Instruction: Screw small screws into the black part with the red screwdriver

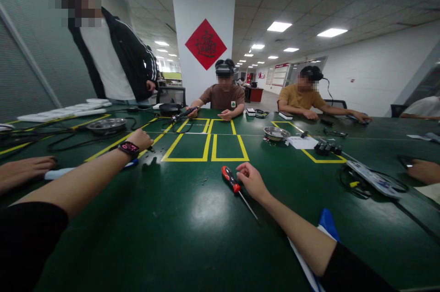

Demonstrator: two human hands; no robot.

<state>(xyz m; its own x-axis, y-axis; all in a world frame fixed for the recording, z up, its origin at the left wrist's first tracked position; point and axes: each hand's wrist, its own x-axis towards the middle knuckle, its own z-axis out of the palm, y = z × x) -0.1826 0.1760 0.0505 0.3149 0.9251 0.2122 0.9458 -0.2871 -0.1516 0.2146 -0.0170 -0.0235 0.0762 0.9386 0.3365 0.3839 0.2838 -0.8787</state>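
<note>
My right hand (251, 179) rests on the green table (192, 237), fingers loosely curled beside the red-and-black handle of a screwdriver (231, 179), touching or nearly touching it. The screwdriver's thin shaft runs back toward me under my wrist. My left hand (141, 139) reaches forward on the left, a dark watch with a pink face (129, 148) on its wrist; the fingers are curled into a loose fist, and what they hold, if anything, is hidden. Small dark bits (148, 157) lie on the table just beyond it.
Yellow tape rectangles (205, 146) mark the table's middle. A metal bowl (106, 125) and black cables lie at left, another bowl (276, 133) and small black parts (328, 148) at right. Other people sit opposite; one stands at left. Another person's hand (24, 170) lies far left.
</note>
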